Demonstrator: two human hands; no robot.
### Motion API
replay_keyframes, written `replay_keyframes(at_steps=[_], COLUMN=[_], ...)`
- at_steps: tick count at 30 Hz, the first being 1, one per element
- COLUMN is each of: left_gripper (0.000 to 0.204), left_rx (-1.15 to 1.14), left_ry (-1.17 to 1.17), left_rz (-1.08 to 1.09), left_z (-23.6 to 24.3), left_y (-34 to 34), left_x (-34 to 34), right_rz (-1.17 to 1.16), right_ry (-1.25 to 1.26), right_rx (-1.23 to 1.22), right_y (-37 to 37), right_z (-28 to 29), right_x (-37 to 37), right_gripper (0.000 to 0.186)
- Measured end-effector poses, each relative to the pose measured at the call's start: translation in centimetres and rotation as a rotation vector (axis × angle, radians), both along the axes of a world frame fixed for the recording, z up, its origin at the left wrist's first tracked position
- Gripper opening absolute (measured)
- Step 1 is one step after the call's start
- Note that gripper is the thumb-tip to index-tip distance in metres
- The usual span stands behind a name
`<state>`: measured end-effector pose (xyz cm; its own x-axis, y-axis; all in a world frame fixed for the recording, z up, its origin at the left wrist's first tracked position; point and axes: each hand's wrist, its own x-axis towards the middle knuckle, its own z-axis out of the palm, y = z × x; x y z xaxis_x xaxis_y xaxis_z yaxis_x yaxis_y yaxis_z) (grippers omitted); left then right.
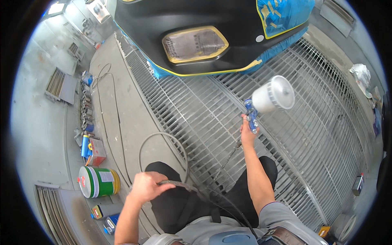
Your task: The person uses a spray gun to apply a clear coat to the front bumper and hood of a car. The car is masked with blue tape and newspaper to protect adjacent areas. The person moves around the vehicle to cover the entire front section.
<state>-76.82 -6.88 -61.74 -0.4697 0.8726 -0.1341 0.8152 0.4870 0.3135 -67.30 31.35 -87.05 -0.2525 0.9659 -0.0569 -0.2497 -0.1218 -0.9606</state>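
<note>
My right hand (247,131) grips a blue spray gun (250,110) with a white cup (266,94) on top; an air hose (232,152) runs down from its handle. My left hand (149,187) is closed on a grey hose (183,184) over my left thigh. Beyond the gun, a black vehicle body panel (143,24) hangs over the grating, with blue masking film (288,14) and yellow tape along its edges and a tape-edged inset (194,43) in it.
Floor grating (298,147) lies below, beside a grey walkway (110,122) with looped hose. Along the left wall stand a green bucket (98,181), several cans (87,112) and boxes (98,151). A plastic bag (361,77) and a can (358,183) are at the right edge.
</note>
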Motion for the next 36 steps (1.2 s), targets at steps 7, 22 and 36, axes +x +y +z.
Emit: replay_keyframes(at_steps=[7, 22, 36], left_gripper=[0.039, 0.043, 0.044], left_rx=[-0.085, 0.104, 0.415], left_ry=[0.147, 0.243, 0.188], left_rz=[0.001, -0.214, -0.119], left_z=[1.6, -8.2, -14.6], left_y=[4.8, -5.2, -17.8], left_x=[0.2, -13.8, -44.6], right_rz=[-0.096, 0.098, -0.390], right_ry=[0.067, -0.062, -0.083], right_rx=[-0.104, -0.056, 0.033], right_y=[3.7, -7.2, -25.0], right_z=[-0.8, 0.4, 2.4], right_x=[2.7, -9.1, -29.8], right_gripper=[0.020, 0.021, 0.025])
